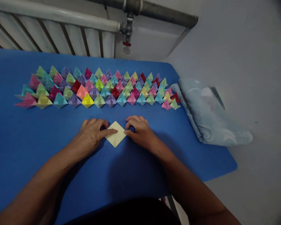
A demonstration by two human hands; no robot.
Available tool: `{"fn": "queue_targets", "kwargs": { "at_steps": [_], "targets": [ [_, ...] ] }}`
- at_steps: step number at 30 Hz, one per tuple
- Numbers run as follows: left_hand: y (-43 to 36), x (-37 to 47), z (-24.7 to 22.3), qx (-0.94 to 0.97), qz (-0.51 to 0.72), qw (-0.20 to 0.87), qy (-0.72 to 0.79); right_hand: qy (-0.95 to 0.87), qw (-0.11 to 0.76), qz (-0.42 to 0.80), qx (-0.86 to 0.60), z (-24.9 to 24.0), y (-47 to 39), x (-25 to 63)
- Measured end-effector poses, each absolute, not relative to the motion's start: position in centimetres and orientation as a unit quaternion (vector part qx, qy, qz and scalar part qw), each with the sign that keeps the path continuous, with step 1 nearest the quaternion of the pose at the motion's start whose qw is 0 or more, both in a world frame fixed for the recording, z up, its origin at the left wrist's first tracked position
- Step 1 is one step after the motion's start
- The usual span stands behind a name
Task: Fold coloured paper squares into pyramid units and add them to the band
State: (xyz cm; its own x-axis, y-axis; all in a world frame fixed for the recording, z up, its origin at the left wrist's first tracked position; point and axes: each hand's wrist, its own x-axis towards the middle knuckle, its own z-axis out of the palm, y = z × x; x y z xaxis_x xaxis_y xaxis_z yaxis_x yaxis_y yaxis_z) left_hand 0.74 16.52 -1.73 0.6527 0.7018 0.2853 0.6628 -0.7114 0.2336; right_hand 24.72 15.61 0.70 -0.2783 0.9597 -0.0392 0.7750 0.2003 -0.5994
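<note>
A pale yellow paper, folded into a diamond with a seam down its lower half, lies on the blue table. My left hand grips its left corner, the thumb lying across the paper toward the middle. At the right corner, my right hand pinches the edge between thumb and curled forefinger. Beyond both hands stand several rows of small folded paper pieces in many colours, their points upward.
A folded light blue patterned cloth rests over the table's right side. Behind the table are a white radiator and a pipe with a red-handled valve. A wall rises at the right.
</note>
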Motion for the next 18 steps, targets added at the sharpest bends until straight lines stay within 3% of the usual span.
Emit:
{"fn": "queue_targets", "kwargs": {
  "at_steps": [12,18],
  "targets": [
    [12.7,-0.7,-0.2,0.907,0.072,-0.064,0.41,-0.775,0.15,0.268,-0.553,1.3,15.8,24.9],
    [17.0,3.4,2.5,0.888,0.037,0.017,0.457,-0.781,0.149,0.257,-0.549,1.3,16.0,25.1]
  ]
}}
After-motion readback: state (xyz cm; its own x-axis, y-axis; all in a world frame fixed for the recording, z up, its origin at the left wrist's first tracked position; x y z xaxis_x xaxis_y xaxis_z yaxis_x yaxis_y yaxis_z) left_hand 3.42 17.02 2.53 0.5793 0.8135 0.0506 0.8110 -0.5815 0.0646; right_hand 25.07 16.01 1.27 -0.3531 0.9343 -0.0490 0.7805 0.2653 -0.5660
